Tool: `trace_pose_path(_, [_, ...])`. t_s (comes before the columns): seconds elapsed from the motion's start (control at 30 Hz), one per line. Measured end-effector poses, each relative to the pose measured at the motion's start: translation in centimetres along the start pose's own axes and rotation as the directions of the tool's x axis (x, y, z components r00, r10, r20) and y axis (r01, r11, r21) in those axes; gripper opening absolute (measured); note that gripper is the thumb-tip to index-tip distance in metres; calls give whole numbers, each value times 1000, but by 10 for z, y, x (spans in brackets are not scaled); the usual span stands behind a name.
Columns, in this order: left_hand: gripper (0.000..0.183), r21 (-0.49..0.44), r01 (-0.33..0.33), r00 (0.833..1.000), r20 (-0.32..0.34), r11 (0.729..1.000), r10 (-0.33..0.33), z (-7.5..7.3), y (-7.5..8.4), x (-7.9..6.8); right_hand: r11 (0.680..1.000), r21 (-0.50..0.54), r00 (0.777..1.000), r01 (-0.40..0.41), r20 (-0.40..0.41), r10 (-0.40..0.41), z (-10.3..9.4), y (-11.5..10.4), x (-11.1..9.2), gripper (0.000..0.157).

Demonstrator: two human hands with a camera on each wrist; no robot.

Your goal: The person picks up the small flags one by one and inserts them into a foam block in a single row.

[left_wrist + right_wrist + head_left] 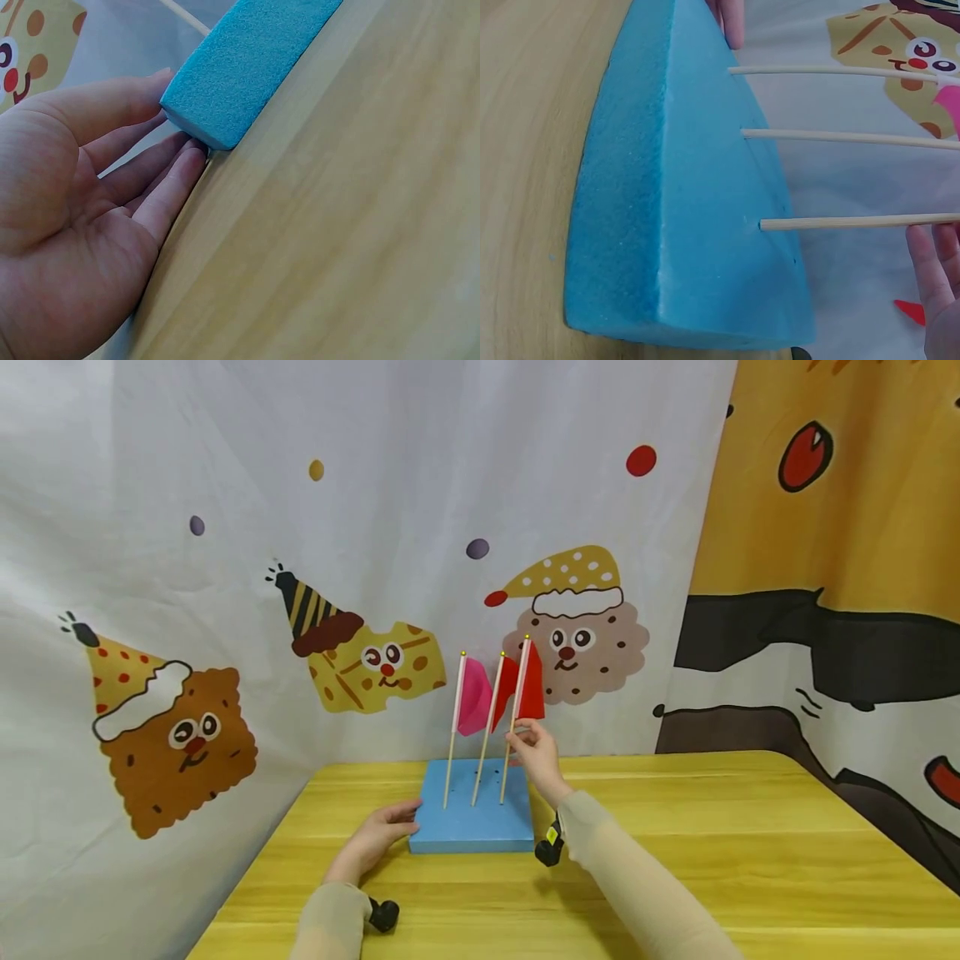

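1. Three small flags stood upright in a blue foam block (pixel 472 827) near the back middle of a yellow wooden table (pixel 750 843): a pink flag (pixel 473 696) on the left, a red flag (pixel 507 687) in the middle, another red flag on the right (pixel 531 685).
2. Pinched the stick of the right-hand red flag with the right hand (pixel 534 754), fingers curled round it just below the cloth; stick's foot sat in the block's top, nearest the right edge.
3. Lay flat and relaxed against the block's near left corner, the left hand (pixel 378 837); straight fingers (pixel 176 180) touched the foam's side, thumb along its top edge, nothing gripped.
4. Showed three sticks planted in a row in the foam, from the right wrist view, with small empty holes beside them.
5. Hung behind the table, a white curtain (pixel 375 485) printed with cartoon biscuits in party hats; a yellow and black cloth (pixel 840 568) on the right.
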State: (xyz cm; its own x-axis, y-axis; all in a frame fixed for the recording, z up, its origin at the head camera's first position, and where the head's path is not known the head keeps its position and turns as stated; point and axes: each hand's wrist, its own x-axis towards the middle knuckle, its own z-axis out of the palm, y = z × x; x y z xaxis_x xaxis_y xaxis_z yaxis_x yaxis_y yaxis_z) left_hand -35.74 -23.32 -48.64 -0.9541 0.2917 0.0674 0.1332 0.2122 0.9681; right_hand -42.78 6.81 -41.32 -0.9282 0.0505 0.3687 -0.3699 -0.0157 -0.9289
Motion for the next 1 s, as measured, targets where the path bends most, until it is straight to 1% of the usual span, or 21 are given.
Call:
trace_pose_path(0.33, [53, -2, 7, 1000, -14, 1000, -7, 0, 0, 5, 1000, 17, 1000, 12, 27, -12, -3, 9, 3, 15])
trace_pose_path(0.53, [53, 0, 7, 1000, -9, 1000, -7, 0, 2, 4, 1000, -5, 1000, -5, 21, 5, -3, 14, 0, 16])
trace_pose_path(0.6, [54, -2, 8, 1000, -6, 1000, -8, 0, 2, 3, 1000, 2, 1000, -11, 21, 11, -3, 15, -1, 17])
trace_pose_path(0.73, [55, -2, 10, 1000, -5, 1000, -10, 0, 1, 3, 1000, 12, 999, -25, 23, 25, -4, 17, -2, 18])
trace_pose_path(1.0, [55, -6, 18, 1000, -11, 1000, -18, 1, -1, 2, 998, -8, 998, -54, 18, 55, -6, 19, -3, 20])
